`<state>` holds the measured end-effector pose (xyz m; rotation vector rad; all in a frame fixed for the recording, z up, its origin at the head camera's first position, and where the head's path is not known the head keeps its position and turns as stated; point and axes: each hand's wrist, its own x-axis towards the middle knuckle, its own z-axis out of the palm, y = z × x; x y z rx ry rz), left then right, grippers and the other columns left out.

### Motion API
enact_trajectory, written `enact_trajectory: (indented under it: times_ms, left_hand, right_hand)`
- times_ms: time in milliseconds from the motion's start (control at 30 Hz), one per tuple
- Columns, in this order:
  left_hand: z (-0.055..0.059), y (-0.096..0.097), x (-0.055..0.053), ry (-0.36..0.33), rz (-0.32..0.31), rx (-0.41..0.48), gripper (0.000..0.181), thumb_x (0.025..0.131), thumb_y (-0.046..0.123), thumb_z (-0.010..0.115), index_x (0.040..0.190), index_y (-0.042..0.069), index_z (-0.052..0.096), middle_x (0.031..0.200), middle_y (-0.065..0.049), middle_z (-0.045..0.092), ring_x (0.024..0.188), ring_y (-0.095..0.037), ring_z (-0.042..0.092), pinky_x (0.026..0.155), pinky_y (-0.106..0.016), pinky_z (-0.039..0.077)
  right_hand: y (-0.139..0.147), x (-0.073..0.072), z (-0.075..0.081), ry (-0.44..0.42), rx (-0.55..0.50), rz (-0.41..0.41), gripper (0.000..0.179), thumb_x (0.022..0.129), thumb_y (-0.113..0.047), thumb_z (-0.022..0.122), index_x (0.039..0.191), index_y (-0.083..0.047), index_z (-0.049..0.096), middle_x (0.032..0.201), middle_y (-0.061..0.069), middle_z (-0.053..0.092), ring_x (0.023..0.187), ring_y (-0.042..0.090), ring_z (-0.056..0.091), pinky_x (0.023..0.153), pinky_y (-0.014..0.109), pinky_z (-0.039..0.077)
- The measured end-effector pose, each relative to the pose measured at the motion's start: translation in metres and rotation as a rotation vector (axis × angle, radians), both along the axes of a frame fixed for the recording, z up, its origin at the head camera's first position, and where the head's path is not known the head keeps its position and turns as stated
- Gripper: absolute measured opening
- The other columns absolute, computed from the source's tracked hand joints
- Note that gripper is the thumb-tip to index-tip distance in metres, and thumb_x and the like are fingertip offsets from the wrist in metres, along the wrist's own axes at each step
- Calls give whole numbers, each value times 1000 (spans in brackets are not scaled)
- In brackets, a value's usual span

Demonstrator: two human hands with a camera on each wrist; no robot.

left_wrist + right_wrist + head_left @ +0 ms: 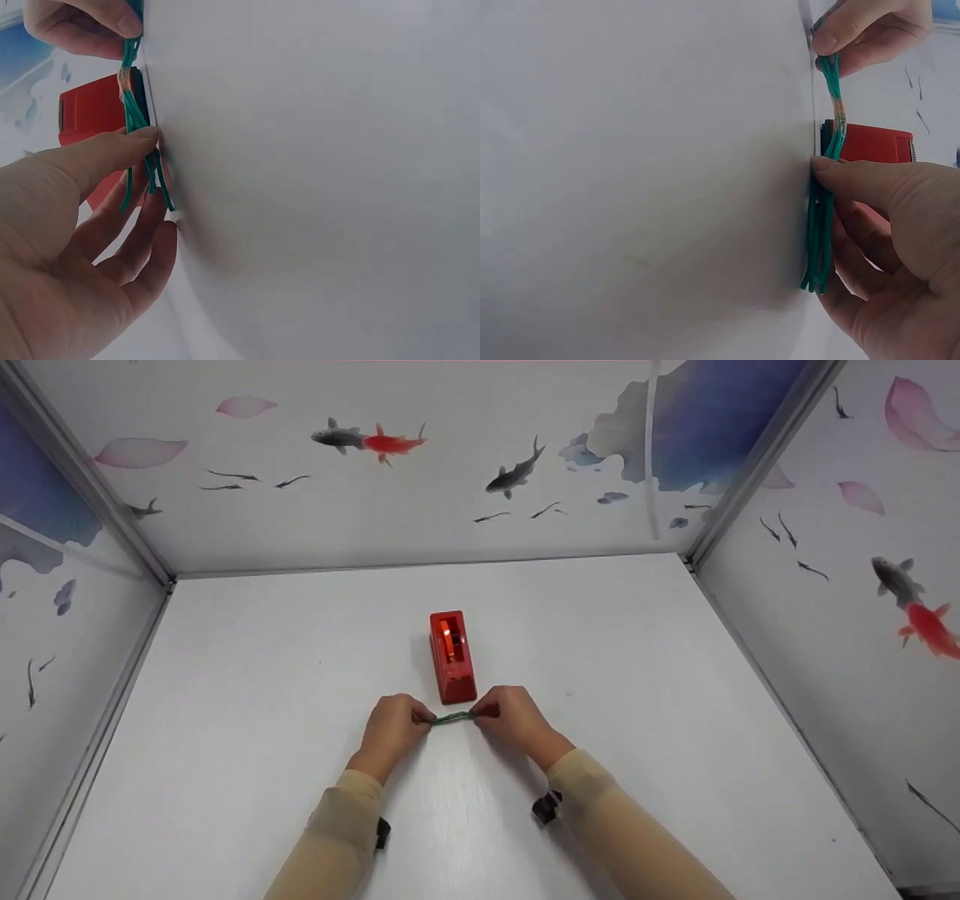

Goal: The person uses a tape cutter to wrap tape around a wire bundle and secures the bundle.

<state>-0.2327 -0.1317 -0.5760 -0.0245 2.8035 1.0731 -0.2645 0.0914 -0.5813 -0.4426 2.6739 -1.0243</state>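
A bundle of thin green wires [453, 717] stretches between the two hands, close over the white table. My left hand [390, 735] pinches one end between thumb and fingers; loose wire ends [165, 195] stick out past its fingertips in the left wrist view. At the other end, my right hand [514, 720] pinches the bundle, and several straight ends [815, 274] run along its fingers in the right wrist view. A shiny, brownish band [839, 111] wraps the middle of the bundle. Just beyond the hands stands a red tape dispenser [456, 679] with an orange roll [448, 637].
The white table [247, 675] is bounded by a back wall [450, 510] and side walls printed with fish and petals. A small dark device [547, 808] sits at the right wrist, another [383, 833] at the left.
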Motion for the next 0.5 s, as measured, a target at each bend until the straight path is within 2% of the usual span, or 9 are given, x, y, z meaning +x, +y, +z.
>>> enact_trajectory:
  times_ms: [133, 267, 400, 500]
  left_hand:
    - [-1, -1, 1, -3, 0, -7, 15, 86, 1, 79, 98, 10, 82, 94, -2, 75, 93, -17, 68, 88, -38, 58]
    - [0, 0, 1, -39, 3, -19, 18, 86, 3, 80, 103, 11, 81, 98, -3, 75, 96, -19, 67, 93, -40, 58]
    - [0, 0, 1, -70, 10, -27, 22, 86, 5, 81, 108, 12, 80, 103, -3, 74, 100, -21, 66, 97, -43, 56]
    - [-1, 0, 1, -67, 5, -39, 27, 86, 5, 82, 112, 11, 79, 106, -4, 73, 103, -21, 65, 99, -43, 55]
  right_hand:
    - [0, 0, -1, -5, 2, 14, 16, 88, -5, 78, 102, -13, 82, 95, -1, 72, 87, 12, 65, 83, 33, 59]
    - [1, 0, -1, -9, 24, 19, 19, 88, -5, 79, 105, -13, 82, 94, -1, 71, 85, 13, 63, 81, 33, 57]
    - [2, 1, 1, -47, 31, 5, 20, 88, -8, 80, 107, -15, 81, 94, -3, 70, 87, 15, 62, 82, 33, 57]
    - [4, 1, 2, -67, 26, 6, 20, 88, -11, 80, 108, -17, 81, 96, -3, 70, 89, 17, 63, 83, 34, 57]
